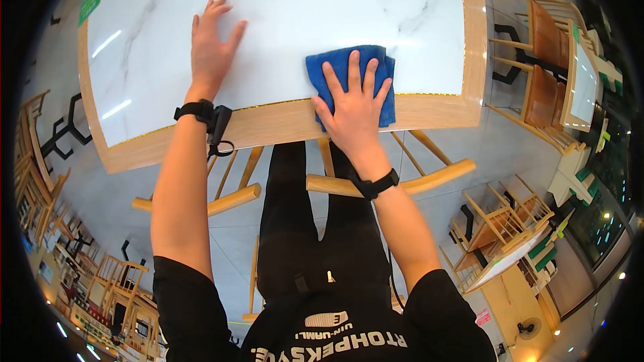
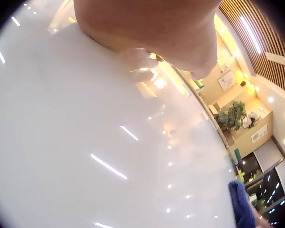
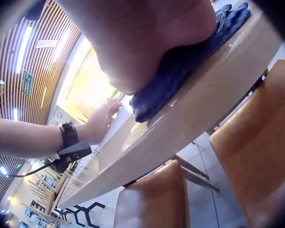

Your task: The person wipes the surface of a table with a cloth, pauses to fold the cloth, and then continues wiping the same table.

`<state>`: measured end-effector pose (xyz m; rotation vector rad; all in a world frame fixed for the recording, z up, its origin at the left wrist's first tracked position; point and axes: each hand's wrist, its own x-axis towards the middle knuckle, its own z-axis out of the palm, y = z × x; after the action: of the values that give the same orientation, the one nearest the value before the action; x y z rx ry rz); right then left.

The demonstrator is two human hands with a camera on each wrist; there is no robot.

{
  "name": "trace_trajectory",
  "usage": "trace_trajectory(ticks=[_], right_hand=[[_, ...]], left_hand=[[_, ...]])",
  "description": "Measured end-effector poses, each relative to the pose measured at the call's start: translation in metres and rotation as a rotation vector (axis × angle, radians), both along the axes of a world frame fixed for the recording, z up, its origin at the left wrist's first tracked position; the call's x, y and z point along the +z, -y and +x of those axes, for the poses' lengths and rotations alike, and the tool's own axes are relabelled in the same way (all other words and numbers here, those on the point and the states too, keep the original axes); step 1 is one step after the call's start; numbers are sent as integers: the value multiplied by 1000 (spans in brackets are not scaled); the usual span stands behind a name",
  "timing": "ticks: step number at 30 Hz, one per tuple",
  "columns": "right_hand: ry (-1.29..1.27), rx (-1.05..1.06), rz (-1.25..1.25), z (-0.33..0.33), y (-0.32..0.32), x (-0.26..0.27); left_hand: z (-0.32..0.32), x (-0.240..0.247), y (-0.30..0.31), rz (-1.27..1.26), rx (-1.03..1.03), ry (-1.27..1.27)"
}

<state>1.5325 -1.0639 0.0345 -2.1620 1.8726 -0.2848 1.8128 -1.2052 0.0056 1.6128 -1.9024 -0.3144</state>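
Observation:
A folded blue cloth (image 1: 318, 70) lies over the near edge of the table (image 1: 282, 60), partly on its white marbled top and partly on the wooden border. My right hand (image 1: 355, 110) presses flat on the cloth with its fingers spread. In the right wrist view the blue cloth (image 3: 166, 90) shows under the heel of that hand. My left hand (image 1: 213, 47) is at the left part of the tabletop, fingers loosely bent and holding nothing. The left wrist view shows the cloth (image 2: 241, 204) at its lower right edge.
Two wooden chairs (image 1: 429, 179) stand at the table's near side, close to my legs. A green sticker (image 1: 91, 4) marks the far left corner of the table. More chairs with brown seats (image 1: 547, 30) and another table (image 1: 582, 87) stand to the right.

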Motion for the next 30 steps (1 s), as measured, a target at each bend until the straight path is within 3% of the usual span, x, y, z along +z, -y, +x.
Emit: trace_trajectory(ticks=[1, 5, 12, 15, 21, 30], right_hand=[[3, -4, 13, -1, -6, 2], [13, -5, 62, 0, -26, 6], [28, -15, 128, 5, -49, 14], [19, -8, 144, 6, -55, 14], [39, -1, 148, 11, -67, 16], [159, 35, 235, 44, -96, 28]], left_hand=[[2, -1, 2, 0, 6, -171], [8, 3, -4, 150, 192, -392], [-22, 40, -65, 85, -12, -470], [-35, 54, -104, 196, -83, -463], [-54, 71, -175, 422, -58, -503], [-67, 72, -229, 461, -69, -573]])
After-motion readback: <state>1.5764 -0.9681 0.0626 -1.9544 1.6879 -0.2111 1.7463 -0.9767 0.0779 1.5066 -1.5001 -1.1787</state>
